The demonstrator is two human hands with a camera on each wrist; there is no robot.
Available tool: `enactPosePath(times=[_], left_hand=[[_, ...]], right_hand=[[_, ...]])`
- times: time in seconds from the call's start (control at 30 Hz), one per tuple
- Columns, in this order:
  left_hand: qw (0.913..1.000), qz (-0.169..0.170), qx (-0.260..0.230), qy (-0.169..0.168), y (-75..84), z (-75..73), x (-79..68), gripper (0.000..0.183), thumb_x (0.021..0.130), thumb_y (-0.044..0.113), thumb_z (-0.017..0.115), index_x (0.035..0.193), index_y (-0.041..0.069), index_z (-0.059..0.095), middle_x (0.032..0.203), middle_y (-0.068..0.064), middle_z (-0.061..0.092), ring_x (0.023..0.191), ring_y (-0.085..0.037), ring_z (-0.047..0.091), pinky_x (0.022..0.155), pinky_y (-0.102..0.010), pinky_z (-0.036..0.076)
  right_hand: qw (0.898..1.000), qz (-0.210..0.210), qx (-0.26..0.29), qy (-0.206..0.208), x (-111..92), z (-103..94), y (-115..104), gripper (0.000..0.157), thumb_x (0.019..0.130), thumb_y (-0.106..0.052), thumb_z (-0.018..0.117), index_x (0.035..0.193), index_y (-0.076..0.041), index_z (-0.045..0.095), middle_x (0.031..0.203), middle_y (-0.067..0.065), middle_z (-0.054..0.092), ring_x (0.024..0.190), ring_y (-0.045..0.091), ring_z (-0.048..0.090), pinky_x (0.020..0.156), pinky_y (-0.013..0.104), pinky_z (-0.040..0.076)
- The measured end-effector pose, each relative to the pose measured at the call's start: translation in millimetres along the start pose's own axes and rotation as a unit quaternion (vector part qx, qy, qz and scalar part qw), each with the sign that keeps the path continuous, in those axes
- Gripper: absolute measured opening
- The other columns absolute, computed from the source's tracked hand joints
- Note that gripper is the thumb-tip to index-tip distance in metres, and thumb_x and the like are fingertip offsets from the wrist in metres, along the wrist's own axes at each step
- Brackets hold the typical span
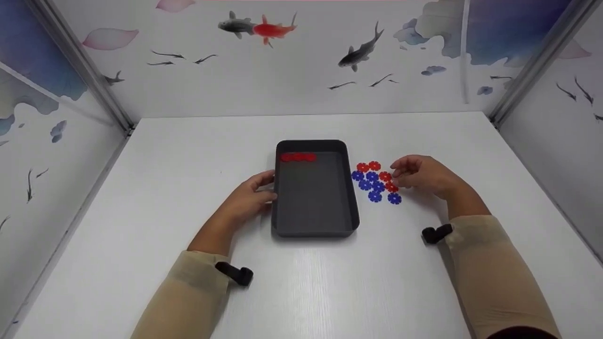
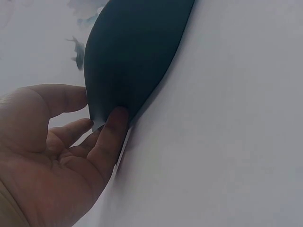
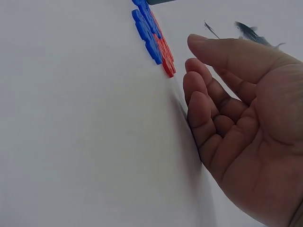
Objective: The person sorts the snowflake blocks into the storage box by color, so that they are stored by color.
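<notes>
A dark grey rectangular tray (image 1: 313, 207) lies on the table, a row of red notched discs (image 1: 298, 157) along its far left inside. My left hand (image 1: 254, 195) holds the tray's left side, thumb at the rim and fingers against the outer wall. In the left wrist view, a fingertip of the left hand (image 2: 61, 156) overlaps the tray wall (image 2: 132, 52). Loose blue flower-shaped discs (image 1: 375, 196) and red ones (image 1: 362, 167) lie right of the tray. Beside them is my right hand (image 1: 421, 174), its fingers loosely bent; the right wrist view shows nothing in the palm (image 3: 241, 127).
The white tabletop (image 1: 301, 287) carries the tray and discs. A printed wall with fish (image 1: 358, 54) rises at the back, with side panels joined by metal posts (image 1: 532, 66). Black wrist straps (image 1: 235, 274) stick out from both sleeves.
</notes>
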State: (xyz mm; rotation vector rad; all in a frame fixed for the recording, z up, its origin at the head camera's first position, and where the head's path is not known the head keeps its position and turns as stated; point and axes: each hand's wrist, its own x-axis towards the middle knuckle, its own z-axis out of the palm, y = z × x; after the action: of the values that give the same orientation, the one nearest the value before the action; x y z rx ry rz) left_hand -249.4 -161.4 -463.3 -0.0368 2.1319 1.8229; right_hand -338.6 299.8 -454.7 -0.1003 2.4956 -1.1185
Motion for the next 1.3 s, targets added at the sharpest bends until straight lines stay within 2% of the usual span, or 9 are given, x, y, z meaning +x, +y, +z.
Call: enactPosePath(times=[0.2,0.4,0.6,0.77,0.97,1.1,1.3], left_hand=[[1.0,0.0,-0.001,-0.001,0.8,0.1,-0.5,0.069,0.101,0.009,0.064,0.166,0.017,0.041,0.168,-0.004,0.045,0.149,-0.025,0.052,0.119,-0.047,0.05],[1.0,-0.004,0.005,0.005,0.4,-0.1,-0.3,0.069,0.101,0.01,0.065,0.165,0.019,0.042,0.168,-0.002,0.045,0.149,-0.024,0.051,0.119,-0.047,0.05],[0.9997,-0.015,0.016,0.012,2.4,0.5,-1.3,0.069,0.101,0.012,0.065,0.165,0.022,0.043,0.168,0.001,0.045,0.151,-0.021,0.049,0.121,-0.046,0.048],[0.9997,-0.015,0.016,0.014,3.5,1.0,-1.6,0.068,0.101,0.012,0.065,0.164,0.021,0.043,0.168,0.001,0.045,0.152,-0.021,0.049,0.121,-0.046,0.049],[0.9998,-0.011,0.011,0.012,1.9,1.2,-1.6,0.068,0.101,0.011,0.065,0.165,0.02,0.043,0.169,0.0,0.045,0.15,-0.022,0.052,0.121,-0.046,0.049],[0.9998,-0.008,0.015,0.013,0.7,0.7,-0.2,0.069,0.1,0.011,0.066,0.164,0.021,0.044,0.168,0.0,0.046,0.15,-0.022,0.051,0.121,-0.046,0.049],[0.9996,-0.011,0.021,0.013,0.2,-0.1,0.6,0.068,0.1,0.013,0.066,0.164,0.023,0.044,0.167,0.002,0.047,0.151,-0.02,0.05,0.121,-0.046,0.049]], right_hand=[[0.999,0.001,-0.038,-0.009,-0.7,1.3,-3.8,0.049,0.09,-0.022,0.086,0.134,-0.022,0.066,0.128,0.008,0.067,0.118,0.027,0.061,0.101,0.031,0.054],[0.998,0.008,-0.057,-0.012,-2.9,1.5,-7.4,0.046,0.091,-0.021,0.085,0.133,-0.023,0.066,0.127,0.008,0.067,0.116,0.029,0.06,0.104,0.038,0.053],[0.998,0.0,-0.069,-0.016,-3.8,-0.1,-5.8,0.042,0.094,-0.018,0.081,0.133,-0.023,0.065,0.128,0.006,0.067,0.116,0.028,0.06,0.101,0.036,0.054],[0.997,0.004,-0.068,-0.02,-3.2,-0.4,-5.3,0.045,0.091,-0.021,0.085,0.132,-0.024,0.066,0.128,0.007,0.066,0.114,0.029,0.058,0.099,0.034,0.054],[0.996,0.011,-0.085,-0.014,-6.0,1.9,-9.8,0.043,0.091,-0.022,0.085,0.131,-0.023,0.067,0.128,0.007,0.066,0.116,0.029,0.057,0.104,0.04,0.053],[0.995,0.014,-0.1,-0.009,-7.3,1.8,-11.6,0.038,0.094,-0.02,0.082,0.13,-0.022,0.068,0.126,0.007,0.067,0.116,0.03,0.057,0.103,0.041,0.054],[0.994,0.024,-0.11,-0.005,-7.4,0.1,-10.9,0.039,0.094,-0.019,0.082,0.131,-0.022,0.069,0.125,0.008,0.066,0.115,0.03,0.057,0.103,0.043,0.056]])
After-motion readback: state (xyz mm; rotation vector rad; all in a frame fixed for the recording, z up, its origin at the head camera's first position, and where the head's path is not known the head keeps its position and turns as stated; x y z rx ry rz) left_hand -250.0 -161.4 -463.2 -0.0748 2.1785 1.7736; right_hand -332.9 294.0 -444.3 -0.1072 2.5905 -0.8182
